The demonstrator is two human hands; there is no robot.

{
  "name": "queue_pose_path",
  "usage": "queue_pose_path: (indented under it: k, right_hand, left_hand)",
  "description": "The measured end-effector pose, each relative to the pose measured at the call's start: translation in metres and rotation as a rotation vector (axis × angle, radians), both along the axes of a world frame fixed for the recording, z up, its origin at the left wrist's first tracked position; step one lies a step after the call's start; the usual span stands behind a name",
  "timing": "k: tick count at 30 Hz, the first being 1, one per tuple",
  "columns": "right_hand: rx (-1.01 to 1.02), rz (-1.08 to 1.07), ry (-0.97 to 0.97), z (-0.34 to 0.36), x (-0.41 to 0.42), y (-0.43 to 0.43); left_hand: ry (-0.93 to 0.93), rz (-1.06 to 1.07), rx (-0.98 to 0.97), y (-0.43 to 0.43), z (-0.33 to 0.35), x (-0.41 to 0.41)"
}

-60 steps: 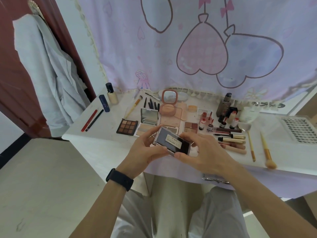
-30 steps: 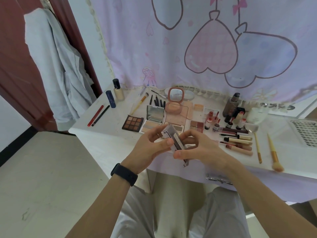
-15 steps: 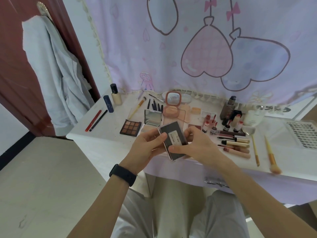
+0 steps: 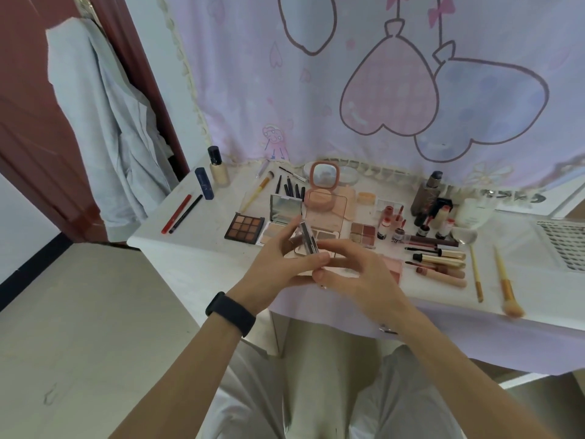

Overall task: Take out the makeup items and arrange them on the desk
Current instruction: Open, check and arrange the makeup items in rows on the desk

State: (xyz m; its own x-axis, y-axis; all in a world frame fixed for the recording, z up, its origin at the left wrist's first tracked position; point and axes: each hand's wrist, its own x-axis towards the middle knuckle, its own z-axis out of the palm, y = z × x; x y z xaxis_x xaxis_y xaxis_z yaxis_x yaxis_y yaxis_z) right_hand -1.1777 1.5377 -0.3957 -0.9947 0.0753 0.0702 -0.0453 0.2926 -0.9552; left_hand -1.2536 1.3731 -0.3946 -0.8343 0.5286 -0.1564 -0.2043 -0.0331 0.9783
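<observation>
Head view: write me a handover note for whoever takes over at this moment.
Left hand and right hand both grip a slim compact, held edge-on over the front of the desk.
Done: brown palette, brushes, gold tubes, foundation bottle and more lie arranged on it.
Left: set the compact down in a free spot; no bag or further items show.

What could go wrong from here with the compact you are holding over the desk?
The compact, pinched edge-up between the left hand and right hand, might slip onto the open palette beneath. Setting it down on the crowded desk could topple the small upright bottles to the right.
</observation>
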Motion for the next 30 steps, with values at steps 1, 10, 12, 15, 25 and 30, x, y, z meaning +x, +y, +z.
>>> queue_pose_path:
  k: [1, 10, 12, 15, 25, 30]
  right_hand:
    - [-0.04, 0.017, -0.028, 0.0, -0.001, 0.003]
    - [-0.223, 0.06, -0.152, 0.005, 0.004, 0.015]
    - [-0.243, 0.053, -0.154, 0.007, 0.004, 0.017]
    - [-0.241, 0.063, -0.161, 0.009, 0.003, 0.017]
    - [-0.143, 0.065, -0.152, 0.011, -0.005, 0.009]
    - [-0.163, 0.002, -0.156, 0.007, -0.005, 0.003]
  left_hand:
    - [-0.008, -0.021, 0.0, -0.002, 0.001, 0.001]
    - [0.001, -0.114, -0.041, -0.005, 0.01, 0.001]
    - [0.047, -0.115, -0.095, -0.005, 0.012, 0.002]
    - [0.124, -0.132, -0.176, -0.004, 0.014, 0.003]
    - [0.436, -0.251, -0.468, 0.0, 0.012, 0.0]
    - [0.482, -0.279, -0.483, -0.002, 0.021, -0.002]
